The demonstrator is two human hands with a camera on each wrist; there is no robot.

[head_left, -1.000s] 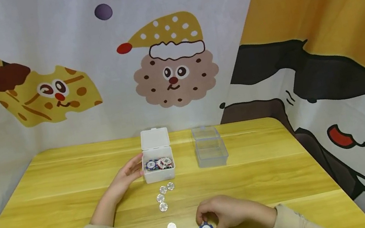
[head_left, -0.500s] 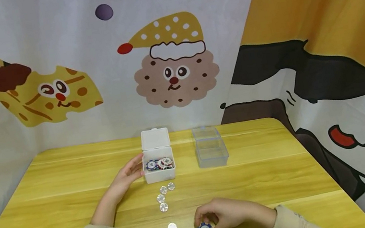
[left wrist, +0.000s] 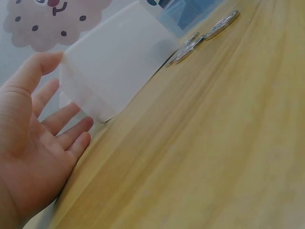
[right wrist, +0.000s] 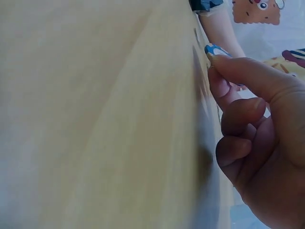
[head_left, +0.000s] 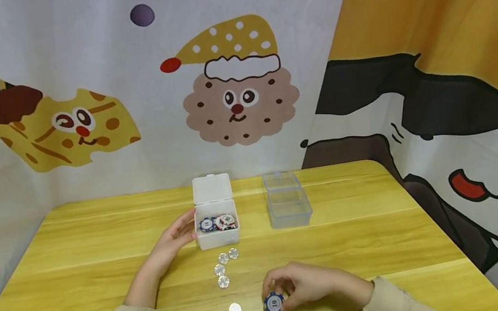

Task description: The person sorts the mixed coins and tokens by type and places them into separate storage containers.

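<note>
My right hand [head_left: 303, 282] pinches a blue poker chip [head_left: 274, 304] marked 10 between thumb and fingers, at the front of the table. In the right wrist view the chip's blue edge [right wrist: 217, 50] shows at the thumb tip, with the other fingers curled below. My left hand [head_left: 175, 239] is at the left side of a white plastic box [head_left: 218, 238], its fingers spread and extended. The left wrist view shows the thumb tip right at the box's edge. Blue and white-and-red poker chips [head_left: 217, 223] lie inside this box, whose lid stands up behind.
Several small silver coins [head_left: 219, 269] form a curved line in front of the white box. A plain pale disc [head_left: 234, 310] lies nearer, left of the right hand. To the right stands a clear lidded box [head_left: 289, 209], its lid raised. A printed curtain [head_left: 111, 52] hangs behind the table.
My right hand has moved the blue chip slightly left, then a little away from the table's front edge. The left hand and the boxes keep their places.
</note>
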